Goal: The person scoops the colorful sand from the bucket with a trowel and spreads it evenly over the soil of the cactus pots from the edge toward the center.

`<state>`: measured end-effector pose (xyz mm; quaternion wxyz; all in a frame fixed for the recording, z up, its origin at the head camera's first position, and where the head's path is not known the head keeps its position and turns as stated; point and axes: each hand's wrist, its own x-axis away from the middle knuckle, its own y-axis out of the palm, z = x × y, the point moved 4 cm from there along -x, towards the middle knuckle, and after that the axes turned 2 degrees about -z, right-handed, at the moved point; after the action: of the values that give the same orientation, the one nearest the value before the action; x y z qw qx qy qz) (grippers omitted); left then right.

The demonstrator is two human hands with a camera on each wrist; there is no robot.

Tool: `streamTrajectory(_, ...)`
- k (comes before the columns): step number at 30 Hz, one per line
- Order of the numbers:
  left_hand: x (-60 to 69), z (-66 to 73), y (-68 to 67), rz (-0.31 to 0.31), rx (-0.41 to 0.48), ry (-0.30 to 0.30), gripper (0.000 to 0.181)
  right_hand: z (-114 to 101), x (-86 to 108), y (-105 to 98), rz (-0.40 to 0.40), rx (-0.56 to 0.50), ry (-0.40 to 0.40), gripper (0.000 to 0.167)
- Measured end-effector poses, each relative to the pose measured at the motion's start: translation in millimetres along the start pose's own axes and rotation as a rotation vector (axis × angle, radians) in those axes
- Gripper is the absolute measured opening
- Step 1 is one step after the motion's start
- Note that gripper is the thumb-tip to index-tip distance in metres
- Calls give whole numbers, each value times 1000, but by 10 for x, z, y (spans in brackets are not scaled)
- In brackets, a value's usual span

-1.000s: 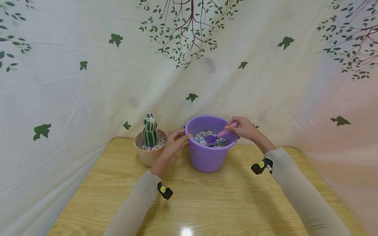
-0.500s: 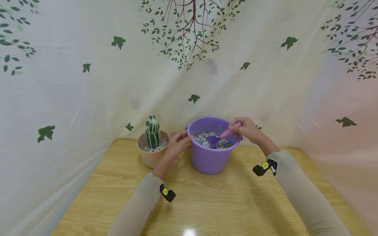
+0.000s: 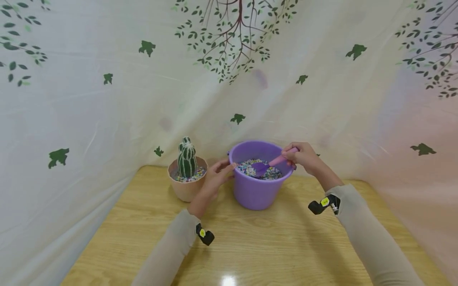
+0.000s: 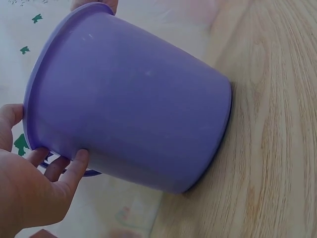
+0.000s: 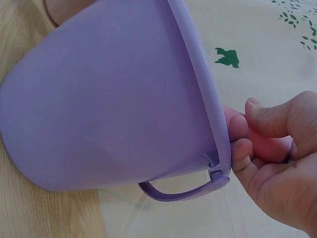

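A purple bucket [image 3: 255,194] stands on the table, partly filled with small multicoloured beads [image 3: 247,167]. My left hand [image 3: 217,178] holds the bucket at its left rim; in the left wrist view the thumb lies on the rim and the fingertips [image 4: 82,154] press the outer wall. Over the right rim, my right hand [image 3: 304,157] grips the pink handle of a toy shovel [image 3: 277,160]. Its purple blade lies tilted at the beads; whether it bears any is hard to tell. In the right wrist view the bucket wall hides the blade.
Left of the bucket, close by my left forearm, stands a peach flowerpot [image 3: 186,190] with a green cactus [image 3: 187,161] and coloured beads inside. A bucket handle [image 5: 183,193] hangs at the right side. Behind the wooden table [image 3: 250,246] hangs a leaf-printed curtain [image 3: 200,99].
The view has shifted slightly. My right hand and the shovel have moved a little to the right relative to the bucket, and more of the blade shows. My left hand stays on the rim.
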<state>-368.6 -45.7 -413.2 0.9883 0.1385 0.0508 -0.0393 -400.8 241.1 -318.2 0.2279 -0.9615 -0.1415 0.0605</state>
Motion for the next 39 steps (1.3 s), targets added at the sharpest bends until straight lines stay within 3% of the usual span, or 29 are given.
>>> streamTrajectory(10,-22,-6,14,-19,-3,0,44,87,-6,-90,26,-109,29,25)
streamTrajectory(19,-28,12,23,-21,-3,5,38,160,6,-184,37,-199,41,34)
streamTrajectory(23,-26,-1,15,-16,-7,4,38,176,39,-217,40,-232,25,31)
streamTrajectory(32,-14,-26,-4,-9,-18,9,39,295,100,-280,6,-326,-38,8)
streamTrajectory(39,-18,-31,-10,-10,-18,5,38,398,123,-299,-29,-400,-104,10)
